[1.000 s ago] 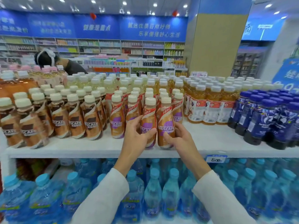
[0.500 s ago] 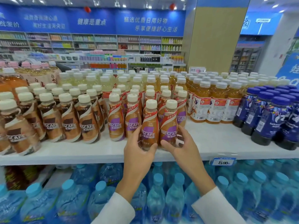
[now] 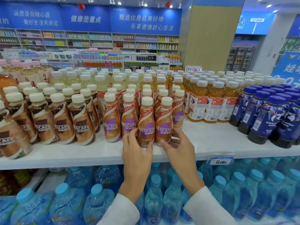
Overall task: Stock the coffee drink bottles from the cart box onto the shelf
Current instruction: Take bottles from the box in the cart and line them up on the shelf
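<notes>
Two purple-label Nescafe coffee bottles stand upright side by side at the front of the white shelf (image 3: 211, 140). My left hand (image 3: 136, 148) curls round the base of the left bottle (image 3: 146, 120). My right hand (image 3: 178, 143) holds the base of the right bottle (image 3: 165, 120) with thumb and fingers. Behind them stand rows of the same purple-label bottles (image 3: 112, 117). The cart box is out of view.
Brown-label Nescafe bottles (image 3: 63, 119) fill the shelf to the left. Orange tea bottles (image 3: 212, 104) and dark blue bottles (image 3: 266, 117) stand to the right. A price tag (image 3: 220, 161) hangs on the shelf edge. Blue water bottles (image 3: 154, 195) crowd the shelf below.
Both hands have slid down from the bottles' middles to their bases, and the two bottles now stand a little nearer the shelf front. The view has drawn closer.
</notes>
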{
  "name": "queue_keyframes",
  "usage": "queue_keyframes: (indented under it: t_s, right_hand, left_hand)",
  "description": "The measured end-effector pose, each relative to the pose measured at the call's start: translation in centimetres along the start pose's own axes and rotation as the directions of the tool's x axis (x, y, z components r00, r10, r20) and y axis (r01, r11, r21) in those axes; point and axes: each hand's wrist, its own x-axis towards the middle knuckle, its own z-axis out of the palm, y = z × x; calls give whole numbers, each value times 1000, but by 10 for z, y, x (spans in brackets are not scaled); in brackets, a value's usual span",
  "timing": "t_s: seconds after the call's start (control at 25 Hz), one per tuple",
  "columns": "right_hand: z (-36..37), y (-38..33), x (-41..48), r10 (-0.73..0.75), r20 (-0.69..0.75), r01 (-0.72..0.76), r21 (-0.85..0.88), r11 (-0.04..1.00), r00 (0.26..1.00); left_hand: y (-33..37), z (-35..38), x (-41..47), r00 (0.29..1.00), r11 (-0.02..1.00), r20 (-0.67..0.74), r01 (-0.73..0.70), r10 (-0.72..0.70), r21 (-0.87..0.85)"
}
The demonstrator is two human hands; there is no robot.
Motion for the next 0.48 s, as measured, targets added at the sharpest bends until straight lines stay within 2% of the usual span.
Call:
queue_keyframes:
  t_s: [0.48]
  right_hand:
    - [13, 4, 19, -26, -38, 24, -70, 997, 999]
  left_hand:
    - [6, 14, 14, 1000, 996, 3, 20, -21, 85]
